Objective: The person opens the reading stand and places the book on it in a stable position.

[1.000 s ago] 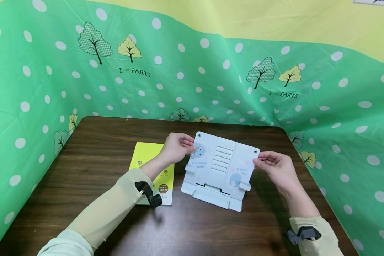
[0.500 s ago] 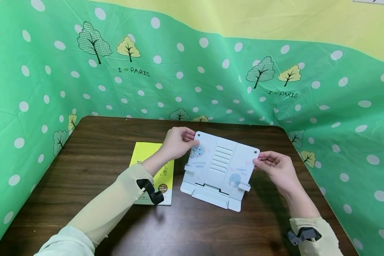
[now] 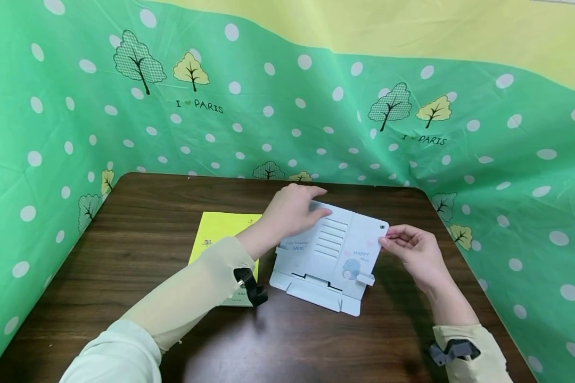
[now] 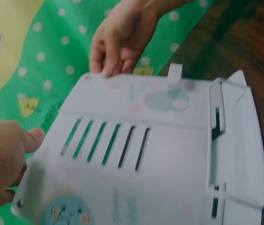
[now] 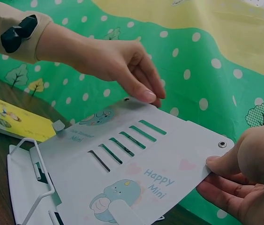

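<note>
A white folding book stand (image 3: 311, 266) printed with blue cartoon dinosaurs and "Happy Mini" leans tilted over the table. My right hand (image 3: 419, 255) pinches its right edge near the upper corner, thumb on the front and fingers behind, as the right wrist view shows. My left hand (image 3: 289, 213) is at the top edge of the stand, thumb and forefinger spread apart with no firm grip visible. In the left wrist view its thumb (image 4: 34, 139) lies close to that edge. Slots run down the middle panel, and a wire page holder (image 5: 40, 173) sits at the bottom ledge.
A yellow book (image 3: 220, 223) lies flat on the dark wooden table (image 3: 139, 229), left of the stand and partly under the left forearm. A green dotted cloth (image 3: 249, 106) hangs around the table's back and sides.
My left hand has left the stand's upper left corner and moved right along its top edge, with the fingers spreading. The right hand and the stand have stayed nearly still.
</note>
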Motion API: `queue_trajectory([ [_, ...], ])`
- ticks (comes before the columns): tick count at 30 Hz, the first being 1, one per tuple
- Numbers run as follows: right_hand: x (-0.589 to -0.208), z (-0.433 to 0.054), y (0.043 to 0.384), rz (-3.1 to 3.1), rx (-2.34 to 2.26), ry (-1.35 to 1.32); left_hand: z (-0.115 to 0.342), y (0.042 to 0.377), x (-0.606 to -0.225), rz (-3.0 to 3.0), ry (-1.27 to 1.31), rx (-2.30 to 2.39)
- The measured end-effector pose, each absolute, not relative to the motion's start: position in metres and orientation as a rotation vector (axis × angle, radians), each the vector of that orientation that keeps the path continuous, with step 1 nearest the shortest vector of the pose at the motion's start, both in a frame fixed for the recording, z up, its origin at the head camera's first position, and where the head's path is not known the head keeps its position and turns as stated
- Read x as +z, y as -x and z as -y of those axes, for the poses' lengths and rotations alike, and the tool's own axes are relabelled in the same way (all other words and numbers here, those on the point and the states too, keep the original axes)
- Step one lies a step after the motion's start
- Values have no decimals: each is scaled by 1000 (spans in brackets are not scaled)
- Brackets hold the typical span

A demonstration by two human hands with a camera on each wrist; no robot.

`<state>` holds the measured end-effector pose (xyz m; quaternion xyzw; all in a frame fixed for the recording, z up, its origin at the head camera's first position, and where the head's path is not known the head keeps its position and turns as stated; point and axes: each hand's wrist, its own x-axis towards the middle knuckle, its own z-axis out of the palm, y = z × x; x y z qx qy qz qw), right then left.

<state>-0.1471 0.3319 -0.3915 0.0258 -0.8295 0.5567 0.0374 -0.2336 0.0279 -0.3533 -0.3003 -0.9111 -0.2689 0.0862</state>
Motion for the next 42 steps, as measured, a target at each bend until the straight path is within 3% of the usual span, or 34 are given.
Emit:
queue_trajectory([
  [6,-389,-331,148,2503,1804,-76,-50,226,-351,2716,1018,-590],
  [18,-391,-334,150,2374,2021,-80,-71,215,-357,2690,943,-261],
  [42,-390,-330,137,2265,2009,-119,-60,214,-366,2442,912,-266],
])
